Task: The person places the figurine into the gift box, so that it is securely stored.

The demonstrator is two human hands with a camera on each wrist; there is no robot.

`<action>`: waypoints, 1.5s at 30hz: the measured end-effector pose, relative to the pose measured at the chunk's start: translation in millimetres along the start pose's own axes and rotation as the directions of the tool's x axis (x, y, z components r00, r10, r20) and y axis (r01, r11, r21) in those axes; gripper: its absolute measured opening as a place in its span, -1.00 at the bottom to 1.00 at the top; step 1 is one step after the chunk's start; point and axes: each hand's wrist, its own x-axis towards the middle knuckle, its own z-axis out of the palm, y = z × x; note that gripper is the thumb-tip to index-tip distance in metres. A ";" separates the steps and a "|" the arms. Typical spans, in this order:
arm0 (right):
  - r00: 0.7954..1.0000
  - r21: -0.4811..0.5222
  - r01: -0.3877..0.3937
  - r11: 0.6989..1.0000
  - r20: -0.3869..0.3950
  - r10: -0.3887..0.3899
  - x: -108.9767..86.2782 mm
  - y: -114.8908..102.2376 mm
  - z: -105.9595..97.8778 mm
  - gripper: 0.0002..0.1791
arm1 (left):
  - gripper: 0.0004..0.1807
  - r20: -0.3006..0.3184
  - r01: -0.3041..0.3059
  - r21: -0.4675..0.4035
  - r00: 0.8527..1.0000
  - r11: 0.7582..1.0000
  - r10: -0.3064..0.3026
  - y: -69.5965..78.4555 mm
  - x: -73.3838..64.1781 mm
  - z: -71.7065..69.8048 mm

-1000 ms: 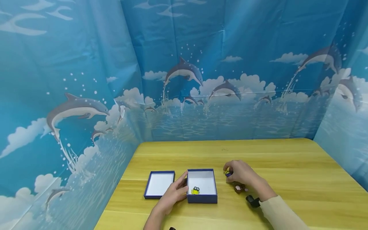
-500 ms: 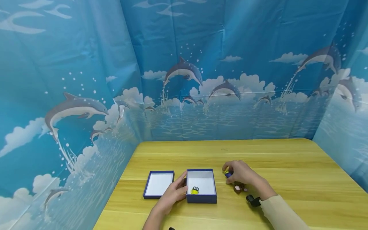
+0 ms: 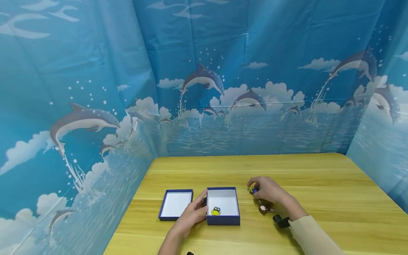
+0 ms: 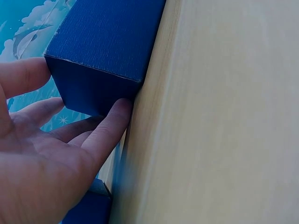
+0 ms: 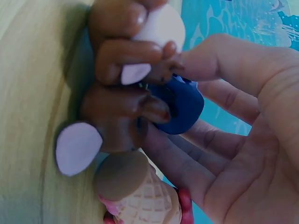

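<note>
My left hand (image 3: 190,214) rests against the left wall of a dark blue open box (image 3: 224,220). In the left wrist view, the fingers (image 4: 114,121) touch the box's side and are fairly straight. Inside the box lies a small yellow toy figure (image 3: 215,211) with big round eyes. My right hand (image 3: 271,191) pinches a small blue and yellow toy figure (image 3: 254,190) right of the box; its blue part (image 5: 182,105) shows in the right wrist view. Brown toy figures (image 3: 264,207) with pale pink parts lie close by, under the right hand.
A shallow blue lid (image 3: 176,204) with a white inside lies left of the box. The right wrist view shows a waffle-cone-shaped toy (image 5: 147,193) beside the brown ones. Behind the wooden table (image 3: 296,166) hangs a dolphin-print curtain (image 3: 204,131).
My right hand has shifted slightly away from the body with the blue and yellow toy figure, uncovering a little more of the brown ones. My left hand and the box hold nearly the same place.
</note>
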 end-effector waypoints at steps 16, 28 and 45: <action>0.989 0.149 0.145 0.978 -0.054 -0.138 0.9 6.2 -10.9 -0.47 | -0.33 0.003 0.004 0.012 1.000 1.000 -0.004 1.9 -0.8 1.9; 0.995 0.491 0.091 0.867 -0.007 -0.100 -0.6 -2.4 -19.5 -0.60 | -0.32 0.000 0.002 0.014 1.000 1.000 -0.002 2.1 0.0 1.8; 0.995 0.621 0.054 0.782 0.030 -0.093 -1.0 -8.2 -23.8 -0.60 | -0.32 0.001 0.008 0.030 1.000 1.000 -0.008 2.0 -0.9 0.7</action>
